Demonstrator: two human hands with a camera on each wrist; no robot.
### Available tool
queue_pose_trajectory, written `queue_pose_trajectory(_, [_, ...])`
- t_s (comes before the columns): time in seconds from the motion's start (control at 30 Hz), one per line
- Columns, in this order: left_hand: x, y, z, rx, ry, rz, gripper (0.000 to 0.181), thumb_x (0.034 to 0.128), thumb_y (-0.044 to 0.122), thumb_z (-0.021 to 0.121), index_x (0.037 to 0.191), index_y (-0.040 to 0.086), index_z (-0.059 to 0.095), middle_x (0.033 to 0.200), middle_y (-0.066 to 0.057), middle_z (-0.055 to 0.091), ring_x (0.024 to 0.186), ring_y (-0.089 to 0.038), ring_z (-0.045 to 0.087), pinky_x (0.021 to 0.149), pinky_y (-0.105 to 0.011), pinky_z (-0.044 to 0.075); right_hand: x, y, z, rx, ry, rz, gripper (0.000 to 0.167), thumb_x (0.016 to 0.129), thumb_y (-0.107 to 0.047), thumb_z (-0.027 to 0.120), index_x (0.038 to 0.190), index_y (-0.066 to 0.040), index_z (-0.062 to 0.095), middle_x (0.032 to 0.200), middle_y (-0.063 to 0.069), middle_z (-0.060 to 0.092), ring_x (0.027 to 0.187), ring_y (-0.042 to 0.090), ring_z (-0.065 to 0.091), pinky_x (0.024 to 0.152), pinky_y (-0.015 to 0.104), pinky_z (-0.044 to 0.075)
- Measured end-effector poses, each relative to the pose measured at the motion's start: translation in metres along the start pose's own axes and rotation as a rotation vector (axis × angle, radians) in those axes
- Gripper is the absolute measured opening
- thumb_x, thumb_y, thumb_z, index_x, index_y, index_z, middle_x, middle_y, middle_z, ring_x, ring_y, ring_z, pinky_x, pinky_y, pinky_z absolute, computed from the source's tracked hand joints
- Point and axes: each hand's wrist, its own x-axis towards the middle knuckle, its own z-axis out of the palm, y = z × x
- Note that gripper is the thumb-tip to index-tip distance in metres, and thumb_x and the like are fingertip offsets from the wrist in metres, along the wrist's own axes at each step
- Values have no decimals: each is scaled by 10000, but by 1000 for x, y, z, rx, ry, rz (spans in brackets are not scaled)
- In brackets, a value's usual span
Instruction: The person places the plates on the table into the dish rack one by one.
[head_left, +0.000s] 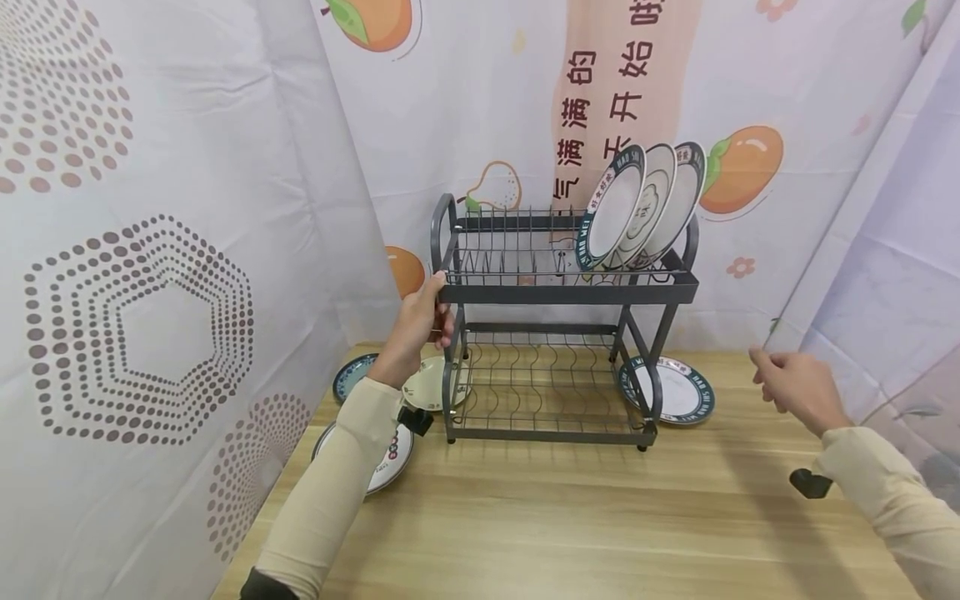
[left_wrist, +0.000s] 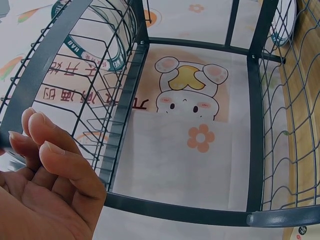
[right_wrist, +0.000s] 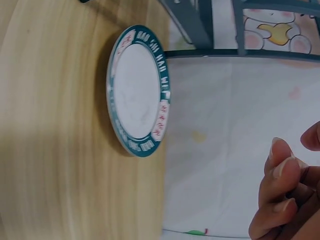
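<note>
While the two-tier dish rack [head_left: 570,294] stands upright on the wooden table [head_left: 555,525], its long axis running left to right across my front and its long open side facing me, my left hand [head_left: 412,325] pinches the left end of its upper front rail, thumb on top, the other fingers loosely curled. My right hand [head_left: 798,387] hangs well apart, beyond the rack's right end; its fingers are half curled, with a gap to the thumb, and hold nothing. Three dinner plates [head_left: 615,208] stand on edge at the right of the rack's upper tier, leaning right, their faces turned left and towards me. A teal-rimmed plate [head_left: 678,392] lies flat by the rack's right end, partly behind its post. Left of the rack lie a blue-rimmed plate [head_left: 348,377], a pale yellow plate [head_left: 427,387] and, nearer me, a white plate [head_left: 392,465] partly under my sleeve [head_left: 337,475].
</note>
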Motion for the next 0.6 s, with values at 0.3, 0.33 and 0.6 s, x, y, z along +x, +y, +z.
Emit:
queue_pose_trajectory(0.3, [-1,2,1,3,7,-5,622,1008,673,454,780,95,482,621,-54,559,467,-173,509,458,-283,431,4,15,22,23,-60,44,683,1095,-490,328,896,38,713,652,58,640,535,224,581,534,344,437])
queue_pose_trajectory(0.33, [-1,2,1,3,6,-6,619,1005,674,459,780,98,482,623,-52,559,469,-172,509,460,-280,431,4,17,25,22,-62,45,684,1096,-487,328,893,39,714,651,56,641,533,223,583,539,344,435])
queue_pose_trajectory(0.6, [0,3,2,4,11,-15,607,1012,660,460,775,101,475,624,-52,556,469,-172,507,471,-284,429,8,28,39,8,-75,49,674,1095,-474,320,867,19,720,640,37,640,535,217,584,548,342,439])
